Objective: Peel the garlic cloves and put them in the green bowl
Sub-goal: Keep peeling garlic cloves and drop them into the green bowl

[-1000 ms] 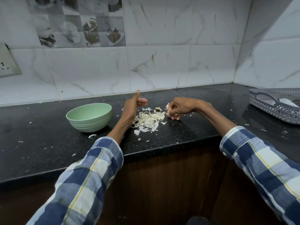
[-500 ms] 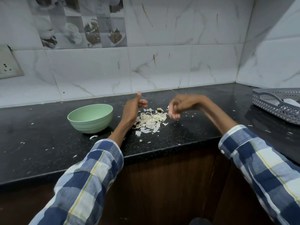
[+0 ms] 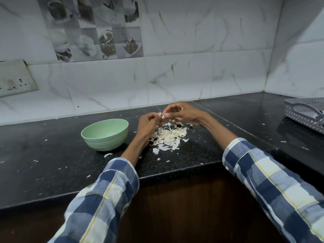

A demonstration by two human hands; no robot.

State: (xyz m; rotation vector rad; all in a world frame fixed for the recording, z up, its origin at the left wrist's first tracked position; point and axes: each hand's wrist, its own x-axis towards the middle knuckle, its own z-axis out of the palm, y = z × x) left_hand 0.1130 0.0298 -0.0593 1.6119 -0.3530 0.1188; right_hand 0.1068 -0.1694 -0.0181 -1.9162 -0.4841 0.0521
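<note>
So the big thing here is the black speckled countertop, running along a white marble-look tile wall, with a dark wood cabinet front below the edge. There's a switch plate on the wall at far left, and a grey perforated basket sitting on the counter at far right.

Both arms in blue plaid sleeves reach in over the counter. The left hand and right hand meet up above the counter, fingers curled in on both. Between their fingertips they're pinching a garlic clove, small and pale, partly hidden by the fingers so can't really tell how much skin is on it.

The green bowl sits upright on the counter just left of the left hand, not touching it. Can't see inside well enough to say what's in there.

Right under the hands, a bit toward the near edge, there's a pile of garlic peels, papery and off-white, with tiny flakes scattered over the counter around it.
</note>
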